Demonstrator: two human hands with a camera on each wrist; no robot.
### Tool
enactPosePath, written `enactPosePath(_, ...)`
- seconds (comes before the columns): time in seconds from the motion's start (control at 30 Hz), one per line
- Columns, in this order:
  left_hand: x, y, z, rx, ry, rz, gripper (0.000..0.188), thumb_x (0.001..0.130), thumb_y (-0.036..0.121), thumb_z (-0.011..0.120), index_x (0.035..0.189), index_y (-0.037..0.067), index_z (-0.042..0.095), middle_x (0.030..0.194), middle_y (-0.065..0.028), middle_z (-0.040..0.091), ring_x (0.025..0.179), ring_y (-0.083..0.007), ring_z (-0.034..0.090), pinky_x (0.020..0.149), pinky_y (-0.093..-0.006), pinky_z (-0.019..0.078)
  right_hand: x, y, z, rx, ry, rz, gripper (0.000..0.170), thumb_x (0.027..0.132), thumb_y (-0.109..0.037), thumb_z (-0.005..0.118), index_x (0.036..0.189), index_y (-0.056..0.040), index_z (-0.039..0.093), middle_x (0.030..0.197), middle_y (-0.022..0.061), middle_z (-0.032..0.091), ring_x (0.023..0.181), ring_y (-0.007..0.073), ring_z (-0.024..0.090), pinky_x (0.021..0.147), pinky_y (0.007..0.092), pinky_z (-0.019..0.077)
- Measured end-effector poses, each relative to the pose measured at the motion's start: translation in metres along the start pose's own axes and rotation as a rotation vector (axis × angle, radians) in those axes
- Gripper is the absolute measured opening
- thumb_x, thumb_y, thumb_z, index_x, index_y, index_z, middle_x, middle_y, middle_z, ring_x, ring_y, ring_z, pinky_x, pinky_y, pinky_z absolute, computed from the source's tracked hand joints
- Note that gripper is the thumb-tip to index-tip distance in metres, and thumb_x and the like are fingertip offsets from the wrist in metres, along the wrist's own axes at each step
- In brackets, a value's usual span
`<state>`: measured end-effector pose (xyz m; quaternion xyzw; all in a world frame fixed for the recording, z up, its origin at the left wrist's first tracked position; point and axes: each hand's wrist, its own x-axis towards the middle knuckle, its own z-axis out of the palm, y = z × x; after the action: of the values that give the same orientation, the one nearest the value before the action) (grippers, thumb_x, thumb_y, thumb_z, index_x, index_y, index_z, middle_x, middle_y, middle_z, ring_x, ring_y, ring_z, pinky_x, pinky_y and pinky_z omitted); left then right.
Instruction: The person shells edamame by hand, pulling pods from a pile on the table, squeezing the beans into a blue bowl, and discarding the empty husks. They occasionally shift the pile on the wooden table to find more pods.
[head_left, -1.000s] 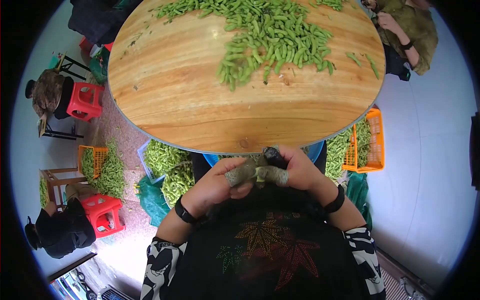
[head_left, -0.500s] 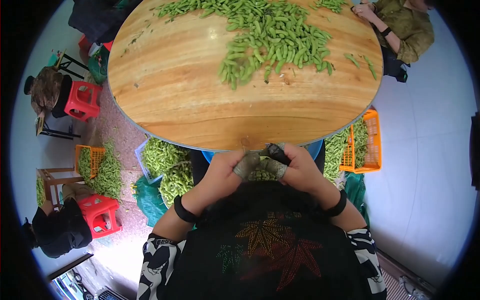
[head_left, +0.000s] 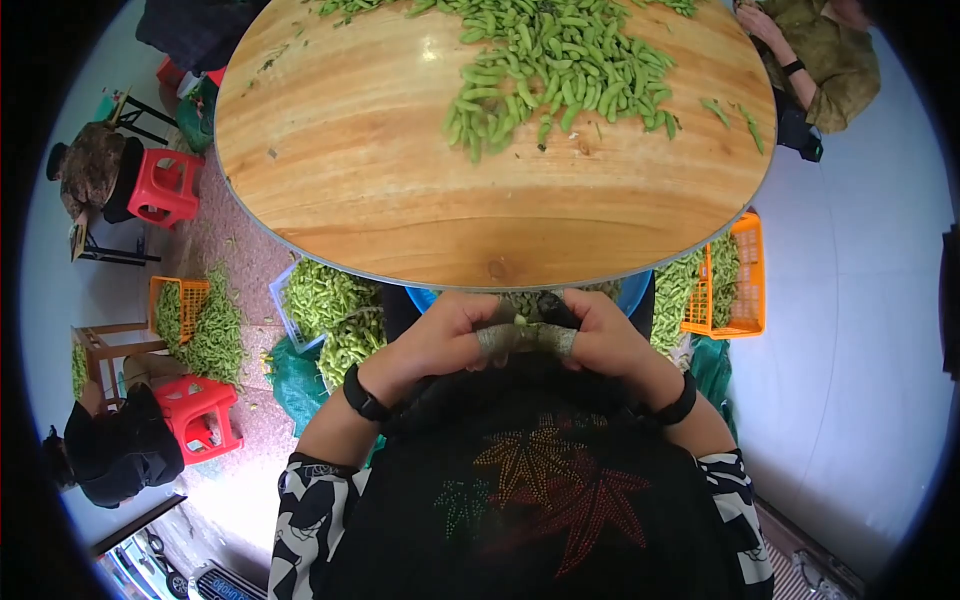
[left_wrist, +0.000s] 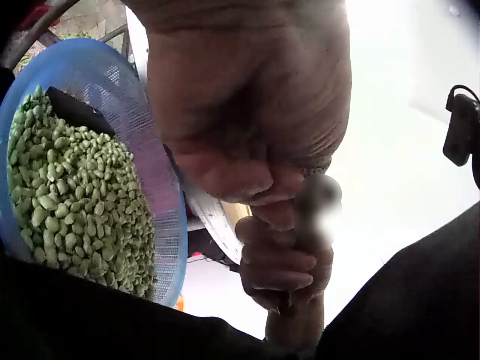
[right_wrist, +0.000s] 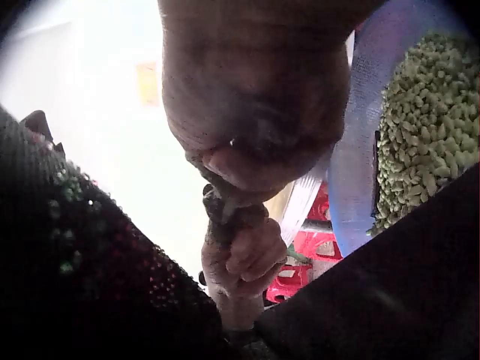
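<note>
In the head view my left hand (head_left: 450,335) and right hand (head_left: 605,335) meet in front of my body, just below the table's near edge. Grey-green tape wraps some of the fingers, and a dark cover sits on a right fingertip. A green soybean pod (head_left: 520,320), mostly hidden, shows a pale end where both hands pinch it. Seen from the left wrist, curled fingers face each other tip to tip. Beneath the hands stands a blue mesh basket (left_wrist: 169,247) with shelled green beans (left_wrist: 82,202) in it.
A round wooden table (head_left: 350,190) lies ahead, bearing a heap of soybean pods (head_left: 560,70). An orange crate (head_left: 750,275) stands at the right, with a pale crate of pods (head_left: 325,300) at the left. Red stools (head_left: 200,415) and seated people are farther out.
Both hands keep working close together, and their fingers have shifted. A pale green pod end shows between them now, unlike half a second ago. The table sits slightly higher in view.
</note>
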<state>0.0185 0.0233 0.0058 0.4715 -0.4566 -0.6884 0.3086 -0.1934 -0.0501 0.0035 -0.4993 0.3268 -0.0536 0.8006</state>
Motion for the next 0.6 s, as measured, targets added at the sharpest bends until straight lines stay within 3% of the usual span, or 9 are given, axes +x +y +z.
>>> enactPosePath(0.07, 0.003, -0.002, 0.002, -0.003, 0.017, -0.097, 0.013, 0.091, 0.015, 0.055, 0.092, 0.005, 0.064, 0.065, 0.0005, 0.059, 0.052, -0.0042, 0.049, 0.046, -0.0197, 0.0374, -0.002, 0.004, 0.001, -0.311, 0.127, -0.122, 0.020, 0.083, -0.016, 0.066, 0.098, -0.0034, 0.061, 0.068, 0.0024, 0.059, 0.057, 0.0094, 0.054, 0.051, 0.0261, 0.0430)
enactPosePath(0.1, 0.005, -0.008, 0.004, -0.018, 0.045, -0.121, 0.013, 0.091, 0.012, 0.053, 0.092, 0.005, 0.063, 0.064, 0.0005, 0.058, 0.050, -0.0047, 0.049, 0.046, -0.0204, 0.0372, -0.001, 0.011, 0.001, -0.304, 0.131, -0.119, 0.020, 0.083, -0.016, 0.066, 0.098, -0.0034, 0.061, 0.068, 0.0024, 0.059, 0.057, 0.0094, 0.054, 0.051, 0.0261, 0.0430)
enactPosePath(0.17, 0.007, -0.020, 0.006, -0.035, 0.070, -0.149, 0.014, 0.090, 0.009, 0.050, 0.091, 0.005, 0.063, 0.064, 0.0005, 0.058, 0.049, -0.0052, 0.048, 0.045, -0.0211, 0.0370, 0.002, 0.027, 0.001, -0.499, 0.240, -0.422, 0.025, 0.080, -0.016, 0.067, 0.099, -0.0007, 0.060, 0.073, 0.0099, 0.063, 0.065, 0.0184, 0.060, 0.061, 0.0325, 0.0485)
enactPosePath(0.2, 0.009, -0.024, 0.007, -0.004, 0.087, -0.156, 0.014, 0.089, 0.007, 0.049, 0.092, 0.005, 0.063, 0.065, 0.0002, 0.058, 0.050, -0.0059, 0.048, 0.046, -0.0217, 0.0375, 0.000, 0.027, 0.002, -0.497, 0.241, -0.420, 0.025, 0.080, -0.016, 0.067, 0.099, -0.0007, 0.060, 0.073, 0.0099, 0.063, 0.065, 0.0184, 0.060, 0.061, 0.0325, 0.0485)
enactPosePath(0.27, 0.011, -0.031, 0.010, 0.027, 0.107, -0.165, 0.015, 0.089, 0.006, 0.048, 0.092, 0.005, 0.062, 0.066, -0.0001, 0.059, 0.052, -0.0065, 0.048, 0.047, -0.0223, 0.0380, -0.004, 0.024, 0.001, -0.639, 0.255, -0.190, 0.029, 0.078, -0.018, 0.068, 0.099, 0.0001, 0.060, 0.078, 0.0172, 0.063, 0.072, 0.0269, 0.063, 0.067, 0.0347, 0.0494)
enactPosePath(0.37, 0.009, -0.033, 0.015, -0.061, 0.145, -0.128, 0.016, 0.086, 0.003, 0.048, 0.095, 0.004, 0.062, 0.071, -0.0010, 0.060, 0.056, -0.0079, 0.050, 0.050, -0.0237, 0.0404, -0.005, 0.031, -0.005, -0.606, 0.267, -0.115, 0.029, 0.078, -0.020, 0.067, 0.099, -0.0002, 0.060, 0.080, 0.0197, 0.063, 0.073, 0.0325, 0.063, 0.068, 0.0344, 0.0495)
enactPosePath(0.47, 0.003, -0.024, 0.016, -0.165, 0.136, -0.078, 0.019, 0.084, 0.002, 0.049, 0.099, 0.002, 0.061, 0.074, -0.0001, 0.061, 0.062, -0.0076, 0.051, 0.054, -0.0240, 0.0419, -0.013, 0.017, -0.005, -0.599, 0.172, -0.229, 0.028, 0.078, -0.020, 0.068, 0.097, -0.0006, 0.061, 0.081, 0.0189, 0.062, 0.076, 0.0352, 0.062, 0.068, 0.0378, 0.0493)
enactPosePath(0.57, -0.003, -0.026, 0.014, -0.002, 0.190, -0.086, 0.020, 0.082, 0.002, 0.050, 0.099, 0.001, 0.062, 0.073, -0.0049, 0.062, 0.062, -0.0126, 0.056, 0.057, -0.0272, 0.0448, -0.016, 0.007, -0.005, -0.848, 0.330, -0.415, 0.025, 0.078, -0.017, 0.068, 0.097, -0.0026, 0.062, 0.082, 0.0178, 0.061, 0.079, 0.0366, 0.060, 0.069, 0.0413, 0.0484)
enactPosePath(0.6, -0.004, -0.030, 0.012, 0.234, 0.220, -0.014, 0.019, 0.083, 0.004, 0.051, 0.099, 0.002, 0.062, 0.073, -0.0086, 0.062, 0.064, -0.0160, 0.059, 0.058, -0.0287, 0.0460, -0.014, 0.007, -0.003, -0.848, 0.330, -0.417, 0.025, 0.078, -0.017, 0.068, 0.097, -0.0026, 0.062, 0.082, 0.0178, 0.061, 0.079, 0.0366, 0.060, 0.069, 0.0413, 0.0484)
